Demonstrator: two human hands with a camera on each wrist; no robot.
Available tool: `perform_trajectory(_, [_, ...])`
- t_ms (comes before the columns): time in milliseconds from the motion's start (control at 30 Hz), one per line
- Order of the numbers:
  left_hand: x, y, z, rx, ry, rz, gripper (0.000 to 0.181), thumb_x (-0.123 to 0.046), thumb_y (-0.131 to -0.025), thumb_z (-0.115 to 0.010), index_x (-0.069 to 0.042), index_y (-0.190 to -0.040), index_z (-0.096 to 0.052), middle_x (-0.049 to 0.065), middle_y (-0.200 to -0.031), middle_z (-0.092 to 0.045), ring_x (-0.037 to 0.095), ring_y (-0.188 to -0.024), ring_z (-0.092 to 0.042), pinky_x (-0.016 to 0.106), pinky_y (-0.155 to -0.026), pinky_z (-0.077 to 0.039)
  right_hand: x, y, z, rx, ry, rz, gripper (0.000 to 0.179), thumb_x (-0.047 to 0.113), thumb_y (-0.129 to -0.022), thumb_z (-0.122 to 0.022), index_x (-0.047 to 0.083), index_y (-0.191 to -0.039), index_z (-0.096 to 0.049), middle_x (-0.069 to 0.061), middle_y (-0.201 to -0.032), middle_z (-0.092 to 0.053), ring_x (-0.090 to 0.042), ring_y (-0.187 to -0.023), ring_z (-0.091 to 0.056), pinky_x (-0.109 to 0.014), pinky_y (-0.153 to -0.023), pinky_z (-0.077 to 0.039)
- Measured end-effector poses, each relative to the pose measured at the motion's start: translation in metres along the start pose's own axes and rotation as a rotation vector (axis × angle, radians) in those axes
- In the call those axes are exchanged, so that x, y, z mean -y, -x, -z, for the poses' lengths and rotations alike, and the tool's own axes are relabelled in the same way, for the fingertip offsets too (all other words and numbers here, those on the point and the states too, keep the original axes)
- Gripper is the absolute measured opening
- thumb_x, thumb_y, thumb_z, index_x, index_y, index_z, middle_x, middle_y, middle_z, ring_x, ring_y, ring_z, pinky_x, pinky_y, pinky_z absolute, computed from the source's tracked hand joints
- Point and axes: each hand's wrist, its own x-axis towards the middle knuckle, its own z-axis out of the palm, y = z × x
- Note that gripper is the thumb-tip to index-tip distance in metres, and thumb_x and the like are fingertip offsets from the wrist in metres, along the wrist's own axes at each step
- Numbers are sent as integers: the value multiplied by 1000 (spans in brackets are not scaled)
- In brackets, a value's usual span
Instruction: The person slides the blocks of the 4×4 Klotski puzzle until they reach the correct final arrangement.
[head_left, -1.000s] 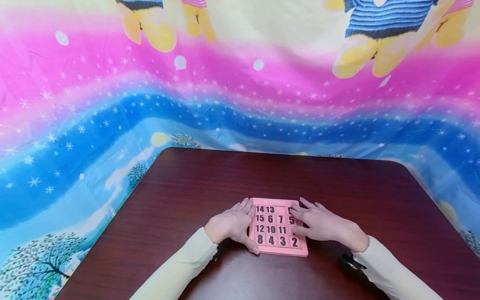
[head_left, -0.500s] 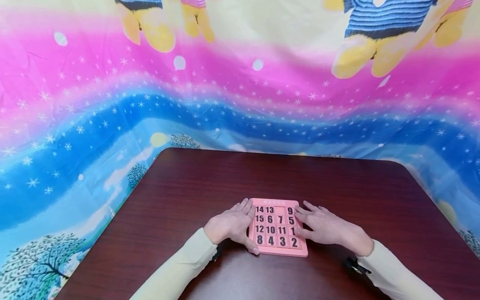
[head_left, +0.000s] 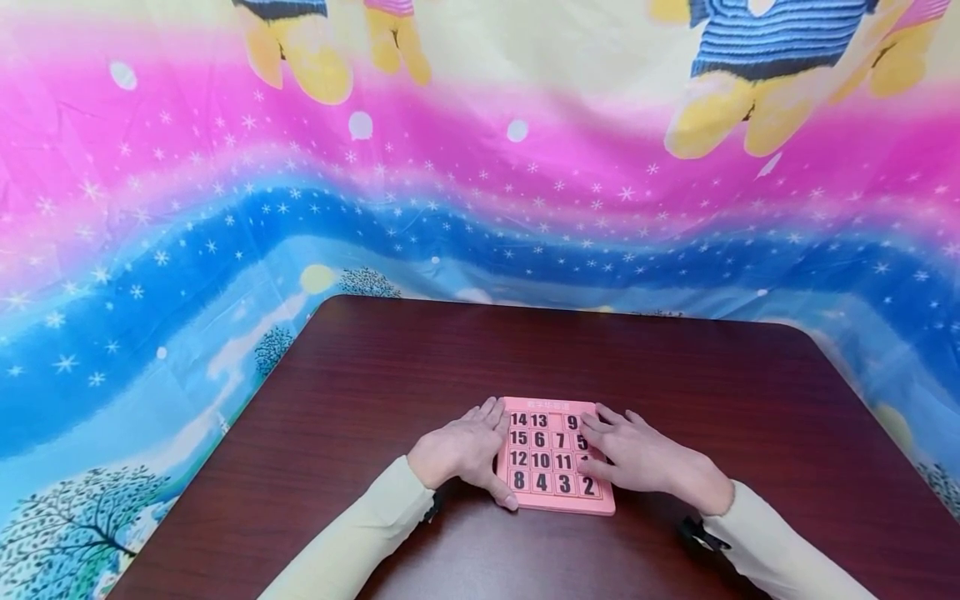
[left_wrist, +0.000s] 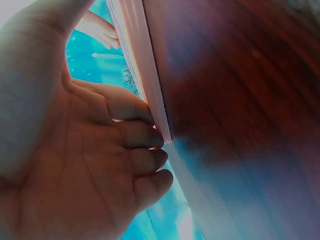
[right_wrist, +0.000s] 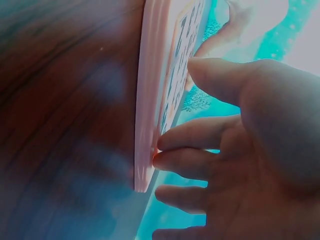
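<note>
Where puzzle (head_left: 551, 460) lies, table (head_left: 562, 358) shows woodgrain (snowflake cloth (head_left: 465, 200) behind).

Head view faces forward, down; low, close wrist views share the number puzzle (head_left: 553, 451).

The table (head_left: 420, 350) has wood grain under a smooth, glossy finish; the puzzle (head_left: 552, 451) looks like smooth plastic; the backdrop (head_left: 480, 212) is wrinkled cloth, the sleeves (head_left: 348, 529) matt cloth.
</note>
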Motion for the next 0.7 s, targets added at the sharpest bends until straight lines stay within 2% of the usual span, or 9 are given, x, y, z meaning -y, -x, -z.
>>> perform_trajectory(133, [0, 0, 0, -2, 2, -1, 131, -78, -62, -73, -2, -156, -21, 15, -165, -14, 26, -154, -10, 34, -127, -15, 5, -5, -1, 6, 3, -8, 67, 49, -93, -60, 3, -141, -52, -16, -150, -47, -42, -145, -32, -70, -110, -29])
perform_trajectory(267, [0, 0, -1, -6, 3, -3, 132, -78, -62, -73, -2, -156, -21, 16, -165, -14, 27, -154, -10, 34, -126, -16, 11, -10, -1, -2, 13, 25, 64, 46, -94, -60, 2, -140, -52, -18, -149, -47, -43, -145, -32, -70, -110, -30])
perform_trajectory(433, [1, 2, 0, -8, 2, 1, 132, -78, -62, -73, -2, -156, -20, 16, -165, -14, 27, -154, -11, 35, -126, -16, 14, -15, 0, 13, 8, 27, 63, 45, -95, -59, 2, -140, -53, -18, -150, -47, -42, -145, -31, -70, -111, -29])
perform_trajectory(700, [1, 0, 0, -2, 1, -4, 132, -78, -63, -73, -2, -156, -20, 16, -165, -12, 27, -154, -9, 35, -127, -15, 11, 2, 4, 8, -6, 35, 65, 48, -94, -60, 5, -142, -52, -15, -150, -47, -41, -145, -33, -71, -110, -29])
